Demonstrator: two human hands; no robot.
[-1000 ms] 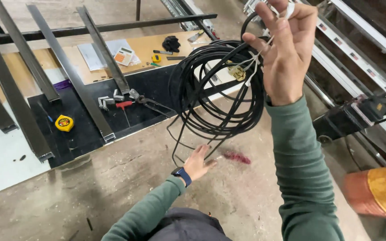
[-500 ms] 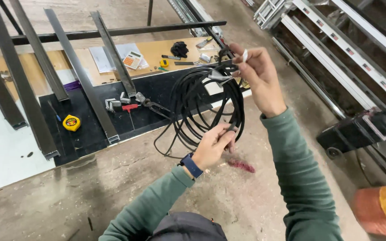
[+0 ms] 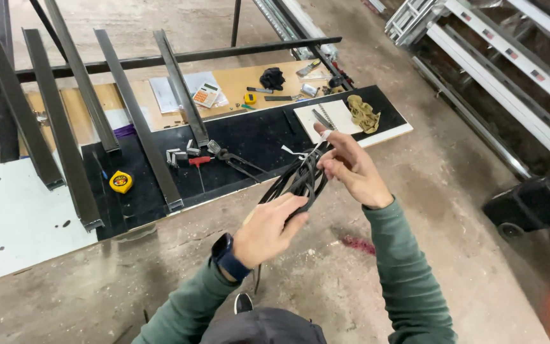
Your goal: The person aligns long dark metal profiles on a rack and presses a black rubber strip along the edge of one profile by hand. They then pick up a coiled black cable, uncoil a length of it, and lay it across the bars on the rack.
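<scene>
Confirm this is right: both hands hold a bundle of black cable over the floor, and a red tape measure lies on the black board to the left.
Not quite: the tape measure is yellow, as the head view shows. The rest stands: left hand and right hand hold the black cable.

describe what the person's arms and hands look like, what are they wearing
Both arms wear long, dull green sleeves that end at the wrists. The left hand is bare, with a dark blue watch strapped round its wrist. The right hand is bare too, with no glove.
</scene>
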